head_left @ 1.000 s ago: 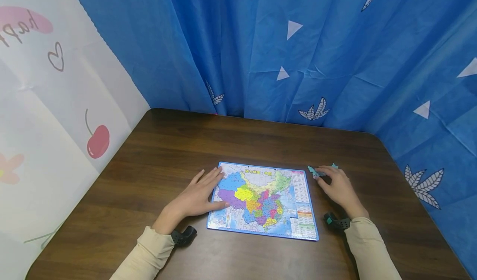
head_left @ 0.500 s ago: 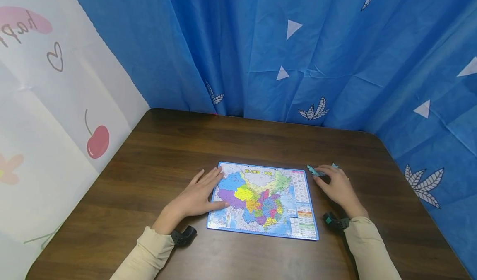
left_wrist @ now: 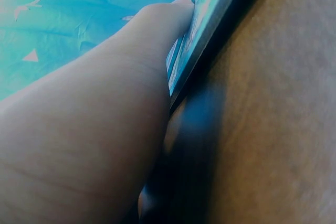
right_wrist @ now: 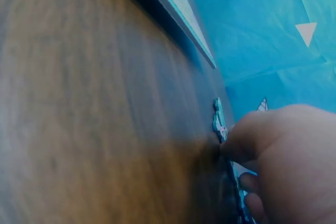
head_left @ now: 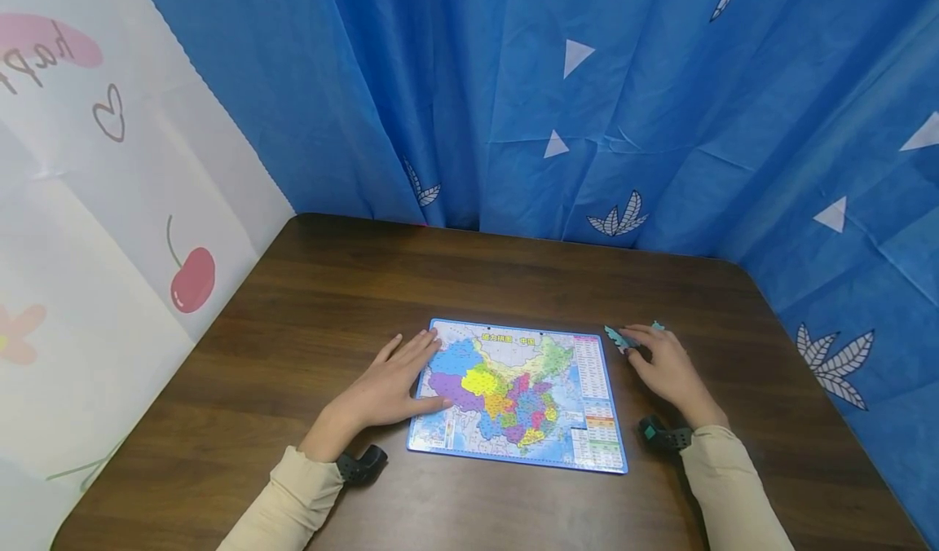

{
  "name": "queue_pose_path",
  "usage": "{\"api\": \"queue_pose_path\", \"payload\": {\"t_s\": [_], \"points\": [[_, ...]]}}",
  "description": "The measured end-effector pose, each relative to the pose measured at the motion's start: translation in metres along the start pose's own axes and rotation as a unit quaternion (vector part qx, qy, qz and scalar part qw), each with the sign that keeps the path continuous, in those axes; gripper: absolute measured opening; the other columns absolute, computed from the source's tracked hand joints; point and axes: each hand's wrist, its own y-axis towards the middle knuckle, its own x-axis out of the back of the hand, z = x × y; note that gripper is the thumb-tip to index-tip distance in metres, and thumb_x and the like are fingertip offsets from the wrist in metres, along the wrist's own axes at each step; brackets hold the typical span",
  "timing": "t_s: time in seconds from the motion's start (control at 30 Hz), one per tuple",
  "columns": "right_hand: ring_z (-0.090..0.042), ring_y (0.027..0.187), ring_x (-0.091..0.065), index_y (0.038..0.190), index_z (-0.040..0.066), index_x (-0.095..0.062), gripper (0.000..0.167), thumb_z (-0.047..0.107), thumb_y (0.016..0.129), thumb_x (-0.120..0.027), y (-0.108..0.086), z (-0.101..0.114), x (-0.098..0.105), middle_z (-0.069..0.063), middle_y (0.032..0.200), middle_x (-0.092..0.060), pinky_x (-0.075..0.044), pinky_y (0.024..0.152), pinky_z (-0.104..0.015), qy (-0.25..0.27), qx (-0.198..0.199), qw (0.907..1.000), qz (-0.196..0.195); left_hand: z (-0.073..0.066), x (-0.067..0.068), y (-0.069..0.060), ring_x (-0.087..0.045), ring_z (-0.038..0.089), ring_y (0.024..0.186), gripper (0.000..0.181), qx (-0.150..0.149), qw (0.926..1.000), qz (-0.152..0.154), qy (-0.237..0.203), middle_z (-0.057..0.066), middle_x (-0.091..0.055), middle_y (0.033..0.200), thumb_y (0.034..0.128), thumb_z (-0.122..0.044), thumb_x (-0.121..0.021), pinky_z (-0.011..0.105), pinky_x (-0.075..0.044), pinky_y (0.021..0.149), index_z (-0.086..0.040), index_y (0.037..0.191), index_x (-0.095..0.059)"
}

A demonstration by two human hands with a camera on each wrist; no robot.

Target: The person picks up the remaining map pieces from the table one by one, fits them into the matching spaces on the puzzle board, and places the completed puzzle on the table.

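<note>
A blue-rimmed map puzzle board (head_left: 597, 404) with a multicoloured map of China lies flat on the table. At its left edge my left hand (head_left: 385, 384) rests with straight, spread fingers, the thumb on the map. The left wrist view shows the thumb (left_wrist: 181, 11) against the board's face. Just right of the board, a thin teal puzzle piece (head_left: 614, 337) with a jagged outline lies on or close to the table. My right hand (head_left: 667, 372) pinches it with curled fingers, which cover its middle. In the right wrist view the piece (right_wrist: 219, 114) shows edge-on beside the thumb.
The dark wooden table (head_left: 352, 274) extends around the board. A blue curtain (head_left: 477, 111) hangs behind it and on the right. White printed cloth (head_left: 147, 192) hangs along the left side. Both wrists wear black bands; the left one (head_left: 362, 465) is near the board's corner.
The right thumb has shifted slightly to the right along the teal piece, and the right wrist a little with it. The left hand and the board have not moved.
</note>
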Motion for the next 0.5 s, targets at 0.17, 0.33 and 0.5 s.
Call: {"api": "queue_pose_path", "payload": {"t_s": [0.17, 0.33, 0.5], "points": [[-0.054, 0.136, -0.042, 0.137, -0.002, -0.062, 0.041, 0.004, 0.097, -0.063, -0.0007, -0.0022, 0.0003, -0.029, 0.143, -0.056, -0.033, 0.109, -0.074, 0.004, 0.011, 0.9997, -0.02, -0.0001, -0.001, 0.0002, -0.014, 0.023, 0.161, 0.098, 0.001, 1.0, 0.0, 0.001, 0.004, -0.016, 0.173, 0.0894, -0.071, -0.061, 0.054, -0.004, 0.129, -0.013, 0.163, -0.032], [-0.055, 0.137, -0.041, 0.137, -0.003, -0.061, 0.041, 0.004, 0.096, -0.064, 0.0001, -0.0054, 0.0019, -0.031, 0.142, -0.056, -0.033, 0.11, -0.074, -0.001, 0.008, 0.9997, -0.023, 0.0008, -0.0015, 0.0001, -0.013, 0.023, 0.161, 0.099, 0.001, 1.0, 0.0, 0.004, 0.003, -0.016, 0.173, 0.0894, -0.072, -0.061, 0.053, -0.004, 0.13, -0.013, 0.163, -0.031], [-0.055, 0.138, -0.04, 0.139, -0.004, -0.059, 0.042, 0.005, 0.098, -0.063, 0.0008, -0.0074, 0.0027, -0.032, 0.143, -0.054, -0.034, 0.11, -0.074, -0.011, -0.014, 0.9997, -0.018, 0.0014, -0.0016, 0.0002, -0.013, 0.022, 0.161, 0.099, 0.0, 1.0, 0.0, 0.004, 0.004, -0.016, 0.173, 0.0896, -0.072, -0.06, 0.053, -0.004, 0.13, -0.013, 0.163, -0.031]]}}
